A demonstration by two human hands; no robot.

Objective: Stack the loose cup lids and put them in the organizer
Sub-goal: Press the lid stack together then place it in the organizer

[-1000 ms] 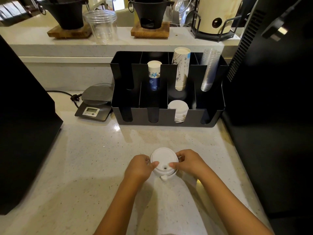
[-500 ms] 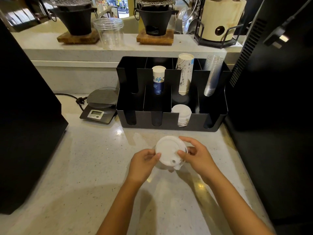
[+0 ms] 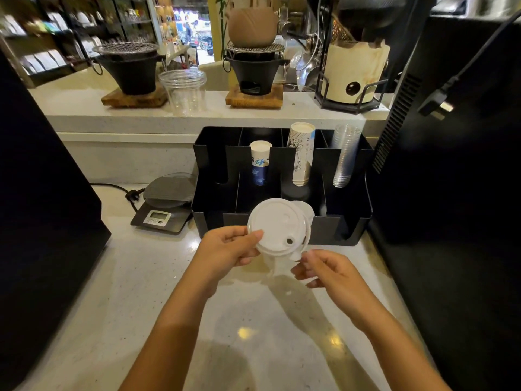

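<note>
The left hand (image 3: 228, 246) holds the stack of lids (image 3: 277, 225) up off the counter (image 3: 141, 292), thumb pressed on the top face near the rim and the other fingers curled beneath. The stack is tilted, its flat top turned toward the camera and its sip hole at the lower edge. It hangs directly in front of the organizer (image 3: 352, 221), overlapping the low front wall.

The right hand (image 3: 324, 270) sits just below and to the right of the stack, fingers loosely curled and partly spread, and it grips nothing. Whether its fingertips touch the stack's underside is hard to say, since the lower lids blur there.

What the coming move turns on is the line from the stack to the front row of the organizer. Just behind the held stack, in the front compartment second from the organizer's right end, a few white lids (image 3: 306, 211) already lie on edge. That slot lies straight ahead and slightly right of the left hand's grip. The stack's axis now points up toward the camera; it probably has to tip so that the lids stand on edge like those in the slot.

The left hand is the nearer one and already carries the load, so the right hand likely only steadies.
</note>
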